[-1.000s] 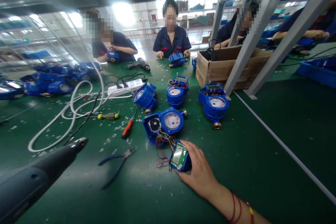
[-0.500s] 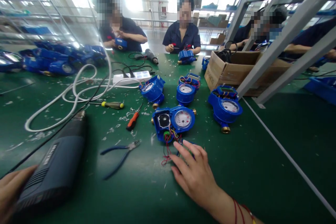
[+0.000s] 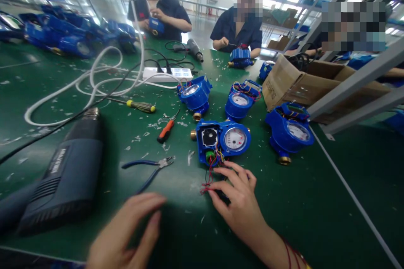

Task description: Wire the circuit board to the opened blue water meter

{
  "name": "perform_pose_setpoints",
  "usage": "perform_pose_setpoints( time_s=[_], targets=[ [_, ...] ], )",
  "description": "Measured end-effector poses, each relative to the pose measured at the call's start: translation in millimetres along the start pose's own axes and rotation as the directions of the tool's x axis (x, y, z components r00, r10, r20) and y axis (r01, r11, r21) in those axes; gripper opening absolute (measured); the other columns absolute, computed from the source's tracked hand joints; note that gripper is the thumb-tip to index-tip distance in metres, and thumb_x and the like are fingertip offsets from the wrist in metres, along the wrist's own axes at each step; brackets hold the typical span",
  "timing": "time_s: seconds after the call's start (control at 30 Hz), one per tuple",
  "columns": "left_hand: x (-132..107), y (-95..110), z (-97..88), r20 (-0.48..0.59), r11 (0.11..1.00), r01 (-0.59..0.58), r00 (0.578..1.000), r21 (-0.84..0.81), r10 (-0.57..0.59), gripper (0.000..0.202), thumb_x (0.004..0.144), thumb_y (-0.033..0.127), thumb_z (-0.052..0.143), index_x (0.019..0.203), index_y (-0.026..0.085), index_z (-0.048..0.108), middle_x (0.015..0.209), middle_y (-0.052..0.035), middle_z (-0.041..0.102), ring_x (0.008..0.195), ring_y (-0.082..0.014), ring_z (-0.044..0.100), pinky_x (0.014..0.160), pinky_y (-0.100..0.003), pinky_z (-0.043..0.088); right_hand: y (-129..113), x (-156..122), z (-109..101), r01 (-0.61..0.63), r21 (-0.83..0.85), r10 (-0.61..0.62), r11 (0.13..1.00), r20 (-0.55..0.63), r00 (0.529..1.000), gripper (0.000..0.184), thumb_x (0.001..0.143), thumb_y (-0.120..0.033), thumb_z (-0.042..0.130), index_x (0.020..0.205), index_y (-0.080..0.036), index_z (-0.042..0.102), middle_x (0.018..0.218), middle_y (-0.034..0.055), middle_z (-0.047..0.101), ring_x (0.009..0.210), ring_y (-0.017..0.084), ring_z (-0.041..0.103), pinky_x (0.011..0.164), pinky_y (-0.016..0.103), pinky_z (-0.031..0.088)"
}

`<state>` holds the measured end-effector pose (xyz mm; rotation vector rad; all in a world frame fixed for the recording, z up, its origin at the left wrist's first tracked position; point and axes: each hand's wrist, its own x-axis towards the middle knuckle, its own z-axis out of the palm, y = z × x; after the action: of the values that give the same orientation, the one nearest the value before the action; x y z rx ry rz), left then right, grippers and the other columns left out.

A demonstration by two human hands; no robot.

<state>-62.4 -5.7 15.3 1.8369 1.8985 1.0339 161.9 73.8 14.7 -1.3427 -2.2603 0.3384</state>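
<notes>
My right hand [image 3: 241,197] is at the front of an opened blue water meter [image 3: 235,139], thumb and forefinger pinched on its thin red wires [image 3: 206,188]. The other fingers curl over the wiring and hide part of it. The meter's dial faces up, and its open compartment shows a black-and-white part and a green piece. Blurred by motion, my left hand [image 3: 129,231] is above the table's front with nothing in it, thumb and fingers apart. Blue-handled cutting pliers [image 3: 164,162] lie just beyond it. A heat gun [image 3: 71,168] rests at the left.
Behind lie an orange screwdriver [image 3: 166,130], a yellow-and-black screwdriver [image 3: 142,106] and a white power strip [image 3: 167,75] with a looping cable. More blue meters [image 3: 290,130] stand around. A cardboard box [image 3: 290,80] and metal posts are at the right. Co-workers [image 3: 240,29] sit opposite.
My left hand has left the heat gun and moved right, toward the pliers. My right hand's thumb and forefinger have closed on the red wires. The view has shifted and tilted.
</notes>
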Motion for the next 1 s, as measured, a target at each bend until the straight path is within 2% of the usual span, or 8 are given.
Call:
perform_pose_setpoints(
  time_s=[0.1, 0.2, 0.33, 0.53, 0.6, 0.7, 0.8, 1.0],
  targets=[
    [14.0, 19.2, 40.1, 0.226, 0.98, 0.104, 0.972, -0.17, -0.064, 0.018, 0.084, 0.029, 0.049, 0.099, 0.021, 0.054, 0.086, -0.0027, 0.059, 0.073, -0.0143, 0.058, 0.061, -0.022, 0.048, -0.8, -0.9, -3.1, -0.048, 0.03, 0.048, 0.998, -0.029, 0.998, 0.01, 0.076, -0.023, 0.06, 0.074, -0.03, 0.067, 0.11, -0.001, 0.063, 0.116, 0.03, 0.042, 0.089, 0.047, 0.024],
    [26.5, 31.8, 62.1, 0.363, 0.943, 0.204, 0.927, -0.264, -0.099, 0.014, 0.086, 0.031, 0.048, 0.093, 0.022, 0.055, 0.079, -0.0006, 0.056, 0.065, -0.0131, 0.053, 0.058, -0.023, 0.044, -0.8, -2.1, -7.0, -0.072, 0.068, 0.075, 0.995, -0.04, 0.996, 0.009, 0.075, -0.024, 0.061, 0.073, -0.031, 0.067, 0.108, -0.0011, 0.064, 0.115, 0.03, 0.043, 0.088, 0.047, 0.024],
    [32.1, 34.2, 64.6, 0.425, 0.9, 0.257, 0.901, -0.352, -0.091, 0.015, 0.088, 0.031, 0.044, 0.083, 0.021, 0.055, 0.081, -0.0004, 0.056, 0.074, -0.0136, 0.054, 0.068, -0.026, 0.043, -0.4, -3.2, -9.1, -0.092, 0.117, 0.093, 0.989, -0.006, 0.996, 0.008, 0.074, -0.025, 0.062, 0.073, -0.031, 0.067, 0.107, -0.0013, 0.064, 0.115, 0.03, 0.042, 0.089, 0.048, 0.024],
    [36.6, 35.7, 63.8, 0.42, 0.902, 0.202, 0.907, -0.383, -0.025, 0.015, 0.09, 0.025, 0.04, 0.082, 0.021, 0.052, 0.08, 0.0003, 0.054, 0.075, -0.0125, 0.053, 0.068, -0.024, 0.043, 1.5, -2.8, -7.2, -0.089, 0.189, 0.089, 0.978, 0.012, 0.996, 0.008, 0.074, -0.024, 0.063, 0.074, -0.032, 0.066, 0.105, -0.0037, 0.065, 0.115, 0.029, 0.041, 0.09, 0.048, 0.024],
    [36.4, 37.0, 66.4, 0.375, 0.923, 0.151, 0.927, -0.353, -0.009, 0.013, 0.09, 0.022, 0.042, 0.082, 0.021, 0.052, 0.078, 0.0005, 0.054, 0.072, -0.0117, 0.053, 0.065, -0.022, 0.044, 2.3, -2.5, -6.9, -0.099, 0.207, 0.1, 0.973, 0.009, 0.995, 0.008, 0.074, -0.024, 0.063, 0.074, -0.031, 0.066, 0.103, -0.0035, 0.065, 0.114, 0.028, 0.043, 0.09, 0.048, 0.025],
    [29.2, 38.1, 70.7, 0.102, 0.978, -0.096, 0.988, -0.186, 0.117, 0.006, 0.084, 0.013, 0.052, 0.087, 0.019, 0.053, 0.082, -0.0014, 0.055, 0.073, -0.0115, 0.054, 0.065, -0.021, 0.044, 2.8, -2.5, -6.5, -0.116, 0.22, 0.125, 0.969, -0.028, 0.992, 0.007, 0.073, -0.023, 0.065, 0.072, -0.031, 0.067, 0.099, -0.0023, 0.066, 0.112, 0.028, 0.045, 0.089, 0.047, 0.026],
    [17.3, 38.6, 74.3, -0.122, 0.949, -0.297, 0.943, 0.104, 0.308, 0.021, 0.077, 0.007, 0.06, 0.095, 0.016, 0.057, 0.087, -0.0044, 0.056, 0.075, -0.0131, 0.053, 0.068, -0.024, 0.044, 2.2, -3.1, -5.6, -0.106, 0.226, 0.129, 0.968, -0.086, 0.988, 0.008, 0.072, -0.022, 0.066, 0.072, -0.03, 0.067, 0.096, -0.0018, 0.067, 0.109, 0.028, 0.048, 0.088, 0.047, 0.027],
    [10.6, 38.7, 81.5, -0.114, 0.918, -0.343, 0.922, 0.197, 0.369, 0.022, 0.081, 0.01, 0.057, 0.103, 0.013, 0.058, 0.082, -0.0051, 0.058, 0.07, -0.0119, 0.055, 0.063, -0.021, 0.047, 0.4, -4.2, -2.9, -0.09, 0.231, 0.124, 0.969, -0.137, 0.983, 0.009, 0.071, -0.02, 0.066, 0.07, -0.029, 0.067, 0.093, -0.0015, 0.068, 0.107, 0.028, 0.05, 0.087, 0.047, 0.028]
  ],
)
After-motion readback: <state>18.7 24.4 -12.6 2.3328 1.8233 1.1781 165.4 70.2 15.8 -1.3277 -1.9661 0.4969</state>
